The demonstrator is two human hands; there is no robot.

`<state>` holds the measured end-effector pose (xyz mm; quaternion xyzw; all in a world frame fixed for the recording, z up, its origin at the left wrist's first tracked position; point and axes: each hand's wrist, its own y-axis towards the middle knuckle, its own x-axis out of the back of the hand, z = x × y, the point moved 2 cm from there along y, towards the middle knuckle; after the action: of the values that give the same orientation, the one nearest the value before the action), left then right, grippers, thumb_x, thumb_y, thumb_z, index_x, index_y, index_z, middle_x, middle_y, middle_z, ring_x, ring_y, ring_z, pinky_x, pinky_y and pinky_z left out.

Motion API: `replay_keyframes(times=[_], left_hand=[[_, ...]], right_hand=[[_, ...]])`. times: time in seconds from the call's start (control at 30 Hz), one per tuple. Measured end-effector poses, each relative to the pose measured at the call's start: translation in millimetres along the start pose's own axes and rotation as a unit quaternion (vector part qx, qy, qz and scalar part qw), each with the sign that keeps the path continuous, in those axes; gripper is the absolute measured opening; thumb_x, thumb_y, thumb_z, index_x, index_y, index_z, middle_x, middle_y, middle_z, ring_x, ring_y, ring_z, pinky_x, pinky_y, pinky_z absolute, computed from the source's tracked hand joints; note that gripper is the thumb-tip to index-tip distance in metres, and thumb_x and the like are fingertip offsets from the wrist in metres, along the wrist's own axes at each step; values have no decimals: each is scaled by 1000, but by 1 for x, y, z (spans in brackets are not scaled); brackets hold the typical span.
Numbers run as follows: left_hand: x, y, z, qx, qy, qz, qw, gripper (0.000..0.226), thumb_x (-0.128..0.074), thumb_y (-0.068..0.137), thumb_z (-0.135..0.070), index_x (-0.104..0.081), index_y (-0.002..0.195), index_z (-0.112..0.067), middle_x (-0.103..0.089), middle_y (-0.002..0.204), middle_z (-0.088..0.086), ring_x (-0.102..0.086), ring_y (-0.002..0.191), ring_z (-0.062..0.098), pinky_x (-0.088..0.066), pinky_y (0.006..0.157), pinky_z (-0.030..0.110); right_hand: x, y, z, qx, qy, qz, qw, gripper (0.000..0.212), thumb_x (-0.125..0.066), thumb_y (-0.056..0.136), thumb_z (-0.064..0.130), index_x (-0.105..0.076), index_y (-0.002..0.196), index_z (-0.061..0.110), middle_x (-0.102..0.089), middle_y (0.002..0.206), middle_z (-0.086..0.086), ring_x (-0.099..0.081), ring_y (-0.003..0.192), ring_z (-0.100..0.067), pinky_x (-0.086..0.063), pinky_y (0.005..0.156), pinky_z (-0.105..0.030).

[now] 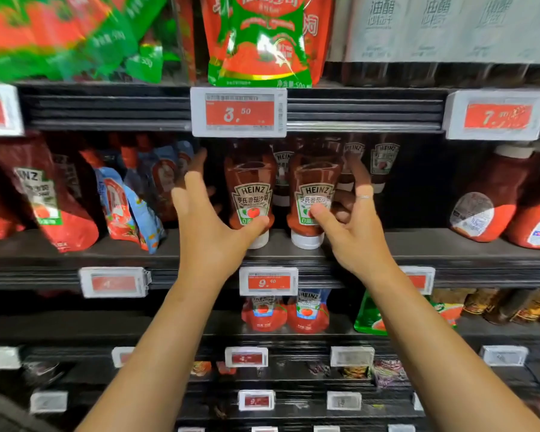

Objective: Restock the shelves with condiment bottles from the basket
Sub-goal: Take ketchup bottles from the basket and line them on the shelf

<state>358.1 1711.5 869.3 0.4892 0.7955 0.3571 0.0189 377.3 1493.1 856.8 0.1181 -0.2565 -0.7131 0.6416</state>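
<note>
- The shelf (387, 244) carries two upside-down ketchup bottles at its front edge, standing on their white caps, with more behind.
- Left hand (212, 222): fingers spread wide, thumb touching the left ketchup bottle (250, 194) low on its label.
- Right hand (349, 226): fingers loosely curved round the right ketchup bottle (312, 194), thumb on its label.
- Risk: a hard nudge could tip either cap-standing bottle forward off the edge.
- Ketchup pouches (128, 201) lean just left, crowding the left hand; a price tag (239, 112) hangs above.
- The basket is out of view.
</note>
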Motion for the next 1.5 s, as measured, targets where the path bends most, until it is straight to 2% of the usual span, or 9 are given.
replay_keyframes(times=[0.17, 0.3, 0.43, 0.57, 0.67, 0.73, 0.83, 1.1, 1.5], left_hand=[[-6, 10, 7, -19, 11, 84, 996, 112, -93, 68, -30, -20, 149, -52, -38, 122, -11, -53, 118, 10, -51, 102, 38], [-13, 15, 4, -19, 6, 101, 995, 117, -94, 68, -26, -17, 153, -49, -54, 135, -2, -59, 122, 21, -52, 101, 46], [-30, 16, -8, -23, 40, 105, 993, 110, -95, 65, -33, -26, 150, -45, -63, 128, -2, -63, 115, 19, -53, 93, 34], [-64, 15, -24, -34, 80, 132, 987, 85, -91, 67, -41, -43, 137, -30, -60, 97, -16, -65, 90, 7, -45, 69, 11], [-99, 17, -41, -53, 147, 171, 973, 41, -86, 74, -47, -65, 100, -24, -69, 86, -1, -67, 90, 23, -39, 62, 2], [-124, 18, -51, -76, 122, 193, 971, 92, -86, 75, -40, -35, 150, -25, -62, 132, 11, -59, 116, 27, -39, 87, 6], [-155, 22, -71, -99, 164, 213, 958, 121, -84, 77, -41, 9, 154, -41, -23, 162, 13, -32, 145, 36, -36, 112, 45], [-189, 44, -102, -265, 371, 93, 885, 106, -83, 65, -56, -32, 151, -21, -47, 150, 6, -34, 141, 36, -17, 111, 72], [-208, 72, -81, -315, 360, 92, 873, 72, -86, 71, -36, -54, 134, -21, -69, 121, 4, -59, 120, 32, -23, 107, 57]], right_hand=[[-9, 5, -5, 16, -80, 1, 997, 63, -69, 95, 37, -30, 144, 43, -71, 101, 31, -70, 84, 7, -47, 73, -4], [-4, 5, -9, 4, -82, 12, 997, 63, -68, 94, 39, -27, 139, 54, -70, 102, 31, -71, 81, 3, -53, 74, -11], [16, 3, -10, -26, -97, 13, 995, 68, -75, 84, 48, -30, 136, 50, -72, 112, 13, -73, 91, -3, -61, 87, -39], [49, 6, -14, -36, -190, -27, 981, 91, -90, 69, 49, -26, 134, 48, -68, 101, 18, -68, 86, 0, -53, 69, -12], [79, 18, -24, -68, -285, -61, 954, 81, -89, 71, 49, -45, 134, 23, -61, 81, 12, -65, 80, -16, -38, 55, -4], [99, 27, -30, -86, -293, -83, 949, 91, -90, 72, 41, -42, 145, 14, -66, 90, 3, -67, 90, -23, -47, 65, -14], [124, 39, -37, -89, -273, -101, 952, 122, -91, 73, 27, -7, 162, 27, -69, 121, -9, -67, 107, -24, -52, 89, -31], [136, 71, -47, -130, -384, -141, 903, 118, -90, 72, 32, -12, 159, 24, -69, 120, -20, -64, 109, -45, -50, 87, -41], [127, 93, -61, -104, -339, -138, 925, 98, -84, 79, 20, -22, 154, 14, -68, 122, -20, -64, 112, -44, -53, 95, -46]])
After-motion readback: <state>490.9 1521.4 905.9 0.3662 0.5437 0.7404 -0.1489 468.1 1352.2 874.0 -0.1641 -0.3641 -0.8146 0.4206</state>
